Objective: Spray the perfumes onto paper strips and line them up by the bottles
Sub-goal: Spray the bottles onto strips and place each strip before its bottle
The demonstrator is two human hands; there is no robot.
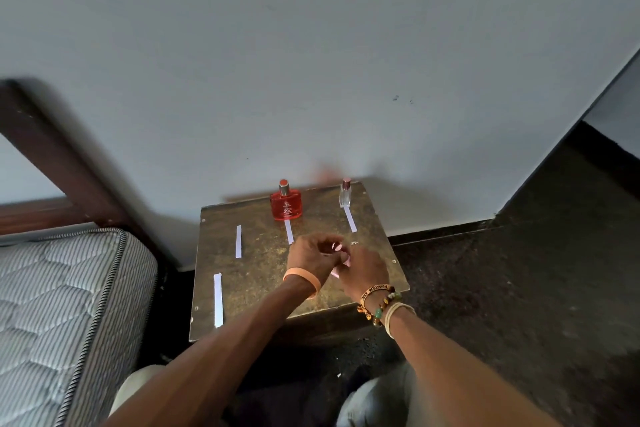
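Observation:
A red perfume bottle [286, 203] and a small clear bottle [345, 192] stand at the back of a brown side table [259, 274]. A white paper strip [289, 231] lies in front of the red bottle and another strip [350, 219] in front of the clear one. Two more strips lie at the left, one mid-table [238, 241] and one near the front edge [218, 300]. Over the table's middle, my left hand [310, 255] and my right hand [363, 269] meet around a small pink object [341, 255], mostly hidden by the fingers. Both hands curl on it.
A striped mattress [59, 305] on a dark wooden bed frame [41, 149] stands close to the left of the table. A pale wall [311, 62] rises right behind the bottles. Dark floor [519, 270] spreads to the right. My knees [374, 402] are below the table's front edge.

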